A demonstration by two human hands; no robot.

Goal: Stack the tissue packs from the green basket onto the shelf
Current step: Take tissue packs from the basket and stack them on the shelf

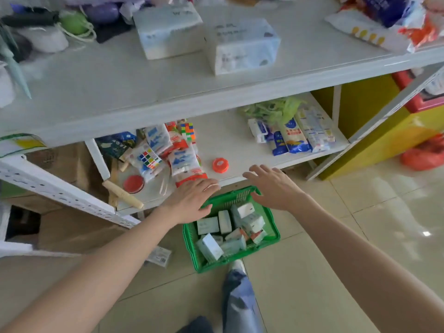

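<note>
A green basket [272, 230] stands on the floor below the shelf, holding several small white tissue packs [208, 225]. My left hand [192, 199] hovers palm down over the basket's far left rim, fingers spread and holding nothing. My right hand [274, 186] hangs open above the basket's far right corner, also with nothing in it. Two larger tissue packs [242, 45] lie side by side on the upper white shelf [101, 92]. The lower shelf [240, 145] runs just behind my hands.
The lower shelf carries puzzle cubes and bagged goods [168, 152], an orange lid [220, 165], blue-and-white packets [295, 135] and a wooden handle [122, 193]. A yellow cabinet [374, 131] stands at the right. My leg and shoe [237, 292] are just in front of the basket.
</note>
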